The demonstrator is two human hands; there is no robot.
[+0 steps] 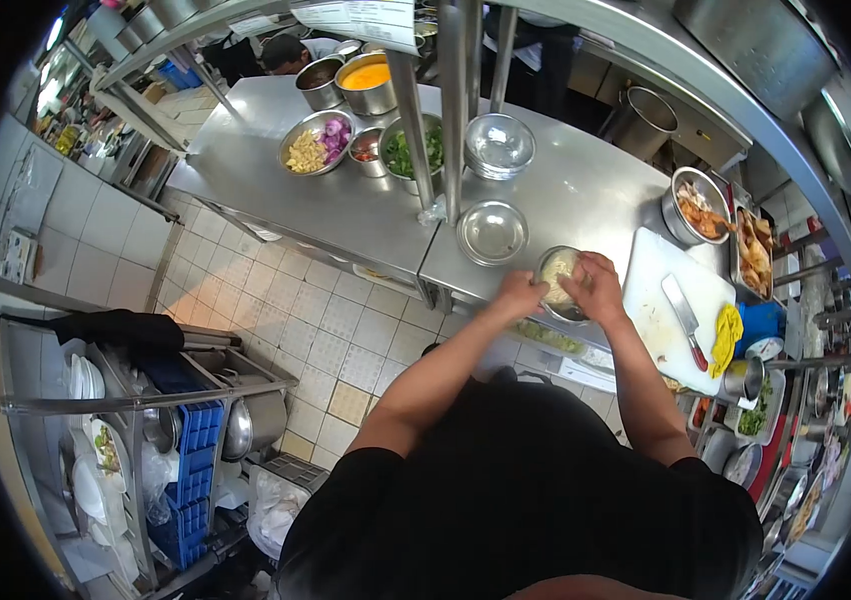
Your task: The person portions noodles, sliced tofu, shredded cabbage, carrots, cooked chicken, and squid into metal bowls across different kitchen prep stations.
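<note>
Over the counter's near edge, my two hands are at a small round bowl (550, 263) of pale, crumbly or shredded food (559, 283); its exact kind is too small to tell. My left hand (521, 295) is closed on the bowl's left rim. My right hand (598, 288) curls over the right side, with fingers reaching over the food. Part of the bowl is hidden behind that hand. Just beyond stands a clear glass bowl (493, 232), with stacked glass bowls (500, 146) farther back. Right of my hands lies a white cutting board (646, 290) bearing a knife (684, 312).
Metal posts (454, 120) rise from the counter (366, 215). Pots and bowls of chopped food (318, 145) stand at the back left. A yellow cloth (727, 338), a bowl of meat (701, 210) and a tray (754, 250) are at right. A dish rack (116, 405) stands behind left.
</note>
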